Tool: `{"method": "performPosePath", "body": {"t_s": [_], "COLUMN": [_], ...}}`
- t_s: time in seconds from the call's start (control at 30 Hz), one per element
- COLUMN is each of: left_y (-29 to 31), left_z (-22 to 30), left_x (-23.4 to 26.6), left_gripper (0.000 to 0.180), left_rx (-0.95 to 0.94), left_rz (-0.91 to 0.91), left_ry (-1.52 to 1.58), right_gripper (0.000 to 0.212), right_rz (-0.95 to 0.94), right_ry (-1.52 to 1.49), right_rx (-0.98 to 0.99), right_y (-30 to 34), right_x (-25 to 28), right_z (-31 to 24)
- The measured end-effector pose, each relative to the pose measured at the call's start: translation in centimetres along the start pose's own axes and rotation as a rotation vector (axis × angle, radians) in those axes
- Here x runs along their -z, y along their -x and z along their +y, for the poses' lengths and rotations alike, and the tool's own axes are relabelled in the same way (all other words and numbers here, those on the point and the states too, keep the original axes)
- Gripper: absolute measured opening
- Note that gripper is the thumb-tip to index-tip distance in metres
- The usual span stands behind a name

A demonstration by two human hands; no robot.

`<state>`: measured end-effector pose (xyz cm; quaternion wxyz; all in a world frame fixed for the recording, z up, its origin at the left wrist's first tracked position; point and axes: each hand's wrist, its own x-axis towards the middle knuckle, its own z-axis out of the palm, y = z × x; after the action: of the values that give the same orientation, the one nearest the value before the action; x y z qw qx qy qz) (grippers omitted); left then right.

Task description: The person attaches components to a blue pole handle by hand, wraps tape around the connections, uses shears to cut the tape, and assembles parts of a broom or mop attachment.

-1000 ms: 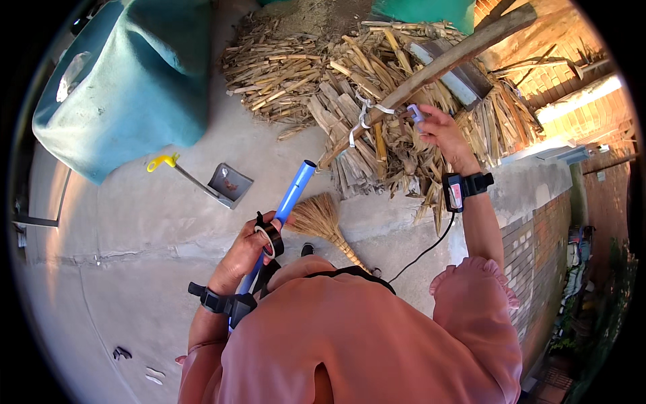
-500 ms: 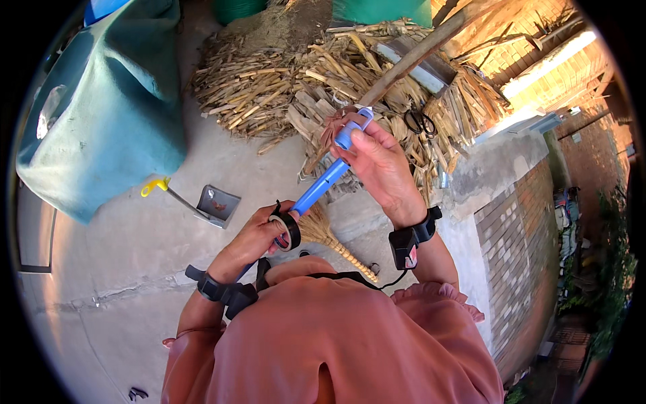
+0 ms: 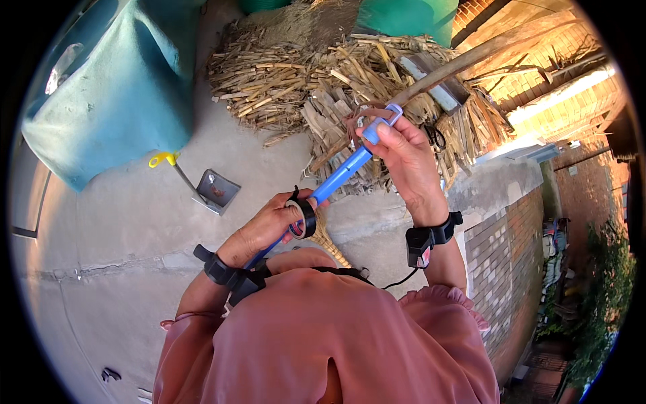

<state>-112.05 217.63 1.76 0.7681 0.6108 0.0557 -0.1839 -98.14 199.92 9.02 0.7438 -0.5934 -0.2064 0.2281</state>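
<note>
A blue broom handle (image 3: 343, 172) slants up from my lap toward the pile of dry stalks. My left hand (image 3: 269, 225) grips its lower part and has a black roll of tape (image 3: 304, 217) looped on the fingers. My right hand (image 3: 404, 155) pinches the handle's top end, where a brownish strip (image 3: 370, 111) curls over the tip. The straw broom head (image 3: 326, 236) shows just under my left hand. Both wrists wear black bands.
A heap of cut dry stalks (image 3: 323, 81) lies ahead, with a long wooden pole (image 3: 484, 50) across it. A large teal sack (image 3: 114, 94) stands left. A metal trowel with a yellow handle (image 3: 202, 185) lies on the concrete. A brick wall (image 3: 511, 236) drops off at right.
My right hand left the stalk pile and came to the top of the blue handle, now pinching its tip. The handle has tilted further right and up. My left hand keeps its hold.
</note>
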Motion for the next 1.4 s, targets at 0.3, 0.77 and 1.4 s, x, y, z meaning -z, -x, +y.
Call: {"method": "performPosePath", "body": {"t_s": [0.3,0.77,1.4], "left_y": [0.0,0.5,0.7], "left_z": [-0.9,-1.1,-1.6], "left_x": [0.2,-0.6,0.0], "left_gripper": [0.030,0.028,0.032], "left_rx": [-0.055,-0.067,0.040], "left_rz": [-0.035,0.146,0.067], "left_ry": [0.068,-0.028,-0.044], "right_gripper": [0.027,0.029,0.038], "right_rz": [0.026,0.044,-0.154], "right_ry": [0.075,0.168,0.017], "right_rx": [0.012,0.062,-0.086], "right_y": [1.6,2.6,2.9], "right_x": [-0.6,0.6,1.2], "right_z": [0.4,2.0,4.0]}}
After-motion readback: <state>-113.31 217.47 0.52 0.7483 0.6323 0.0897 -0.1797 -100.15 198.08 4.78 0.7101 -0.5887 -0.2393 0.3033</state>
